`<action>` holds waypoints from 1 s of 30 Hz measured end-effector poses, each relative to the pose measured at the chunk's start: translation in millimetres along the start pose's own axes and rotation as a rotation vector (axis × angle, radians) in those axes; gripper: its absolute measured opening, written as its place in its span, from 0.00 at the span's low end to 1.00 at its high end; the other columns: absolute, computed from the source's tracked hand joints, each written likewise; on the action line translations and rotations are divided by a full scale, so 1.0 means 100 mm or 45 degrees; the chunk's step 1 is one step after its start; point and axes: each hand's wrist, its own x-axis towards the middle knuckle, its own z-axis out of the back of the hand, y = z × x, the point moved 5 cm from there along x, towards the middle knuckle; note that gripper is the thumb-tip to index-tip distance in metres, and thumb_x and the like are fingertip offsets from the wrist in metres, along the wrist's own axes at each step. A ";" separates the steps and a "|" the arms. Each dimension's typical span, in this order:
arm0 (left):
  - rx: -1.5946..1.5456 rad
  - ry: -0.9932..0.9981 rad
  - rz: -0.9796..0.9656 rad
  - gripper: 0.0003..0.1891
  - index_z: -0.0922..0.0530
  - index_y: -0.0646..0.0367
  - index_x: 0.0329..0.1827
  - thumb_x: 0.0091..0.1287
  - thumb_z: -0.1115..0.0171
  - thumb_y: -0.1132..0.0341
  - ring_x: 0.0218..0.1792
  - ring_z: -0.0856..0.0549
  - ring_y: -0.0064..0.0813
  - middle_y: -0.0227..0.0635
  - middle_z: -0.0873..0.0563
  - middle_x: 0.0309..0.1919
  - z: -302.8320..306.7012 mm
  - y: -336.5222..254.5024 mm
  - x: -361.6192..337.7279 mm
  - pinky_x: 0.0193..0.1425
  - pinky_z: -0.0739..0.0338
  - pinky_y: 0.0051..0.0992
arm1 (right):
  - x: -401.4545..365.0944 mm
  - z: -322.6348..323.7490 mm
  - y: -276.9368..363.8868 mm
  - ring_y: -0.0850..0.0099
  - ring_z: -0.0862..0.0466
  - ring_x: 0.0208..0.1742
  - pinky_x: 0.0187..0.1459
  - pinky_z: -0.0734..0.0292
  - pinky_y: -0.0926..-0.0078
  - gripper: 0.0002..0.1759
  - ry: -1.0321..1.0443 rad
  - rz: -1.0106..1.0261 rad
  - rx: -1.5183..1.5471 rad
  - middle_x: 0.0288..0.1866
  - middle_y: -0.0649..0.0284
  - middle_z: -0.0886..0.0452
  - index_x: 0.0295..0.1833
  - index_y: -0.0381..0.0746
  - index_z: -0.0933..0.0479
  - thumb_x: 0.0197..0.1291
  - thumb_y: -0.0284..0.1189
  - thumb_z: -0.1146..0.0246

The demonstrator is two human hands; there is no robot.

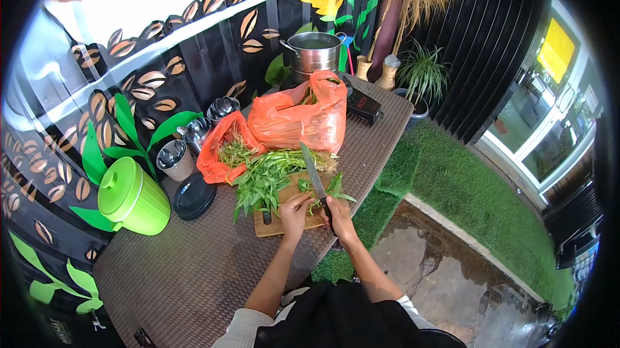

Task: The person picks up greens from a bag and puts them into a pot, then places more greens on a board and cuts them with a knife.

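In my right hand (pixel 340 217) is a kitchen knife (pixel 312 170), gripped by its black handle with the blade pointing up and away from me. My left hand (pixel 295 215) is closed, its fingertips pinched at a leafy green sprig (pixel 315 204) between my two hands. Beneath both hands lies a wooden cutting board (pixel 274 224). A heap of leafy greens (pixel 261 186) with long stems covers the board's left and far side. Some loose leaves (pixel 336 186) lie to the right of the blade.
Behind the greens stand a large orange plastic bag (pixel 290 119) and a smaller orange bag (pixel 223 148) with stems. Cutlery holders (pixel 175 162), black plates (pixel 194 196) and a green lidded jug (pixel 134 196) are left. A steel pot (pixel 314 54) and black cooker (pixel 363 108) sit farther back.
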 end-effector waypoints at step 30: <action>0.105 0.022 -0.120 0.11 0.18 0.71 0.42 0.58 0.43 0.87 0.35 0.16 0.24 0.40 0.15 0.37 0.02 -0.15 -0.03 0.40 0.22 0.19 | -0.01 0.07 -0.07 0.84 0.39 0.20 0.23 0.41 0.86 0.24 0.208 0.013 0.000 0.20 0.75 0.39 0.66 0.40 0.33 0.72 0.41 0.54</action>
